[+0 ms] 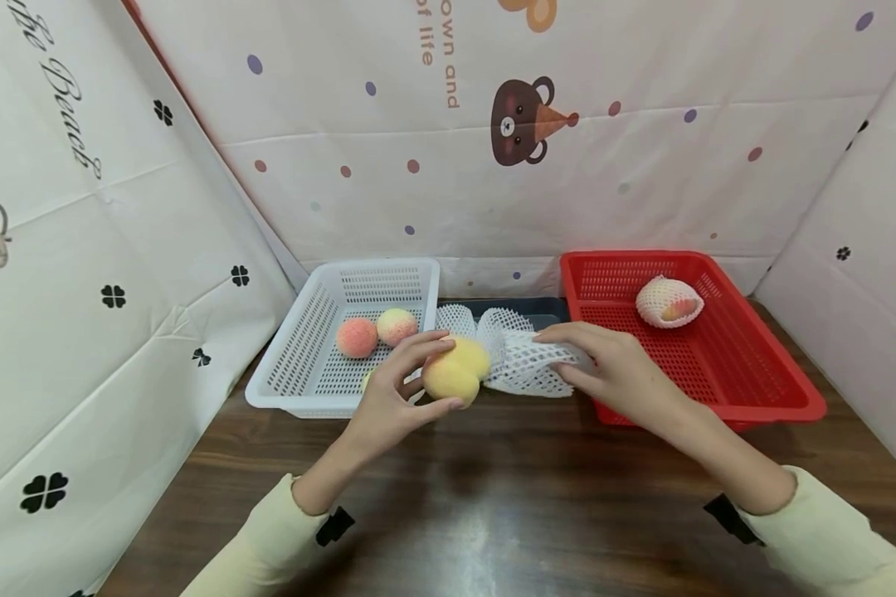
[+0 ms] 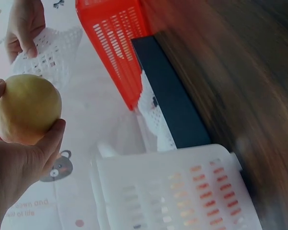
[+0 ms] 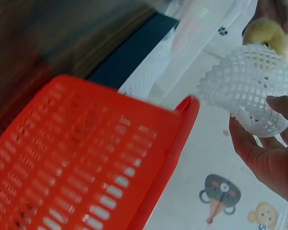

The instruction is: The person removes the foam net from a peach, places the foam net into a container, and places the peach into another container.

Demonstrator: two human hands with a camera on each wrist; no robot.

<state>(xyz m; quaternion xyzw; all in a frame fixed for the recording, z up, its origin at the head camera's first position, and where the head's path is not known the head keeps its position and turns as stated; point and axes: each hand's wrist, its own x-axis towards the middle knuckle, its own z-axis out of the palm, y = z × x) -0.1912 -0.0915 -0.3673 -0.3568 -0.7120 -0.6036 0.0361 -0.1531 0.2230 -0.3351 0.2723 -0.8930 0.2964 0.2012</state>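
Yellow peach (image 1: 451, 380) is held up left of the red basket (image 1: 780, 412), left hand (image 1: 396, 398) gripping it. Right hand (image 1: 618, 366) is pinching a foam net (image 1: 526, 365), also just left of that basket. Netted fruit (image 1: 668, 303) sits inside it; white basket (image 1: 299, 402) is further left.

Glossy dark wood grain is shown by the table (image 1: 463, 531); near its far edge, smooth plastic is seen in the white basket (image 1: 299, 404) and red basket (image 1: 776, 411). The yellow peach (image 1: 451, 380) is matt-skinned — the net sleeve (image 1: 530, 366), foam-like mesh. Behind, a cloth-like backdrop (image 1: 679, 191) is faintly creased.
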